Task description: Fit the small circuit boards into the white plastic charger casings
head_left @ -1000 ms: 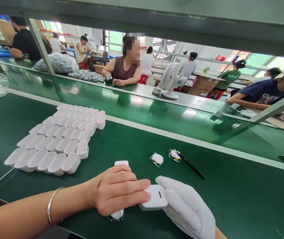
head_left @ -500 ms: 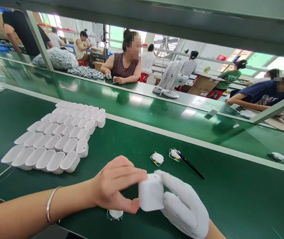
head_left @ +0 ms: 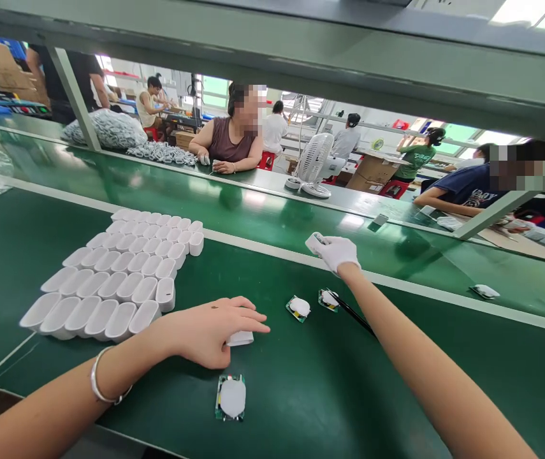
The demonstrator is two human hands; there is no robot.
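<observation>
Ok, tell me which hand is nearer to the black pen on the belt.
Right. The gloved right hand is just beyond the black pen, its forearm crossing above it. The left hand rests well to the pen's left, on a white case.

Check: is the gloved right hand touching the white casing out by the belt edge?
Touching. The head view shows the right hand pinching the white casing.

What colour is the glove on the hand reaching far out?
White. The glove on the right hand shows best in the head view, against the green table.
</observation>
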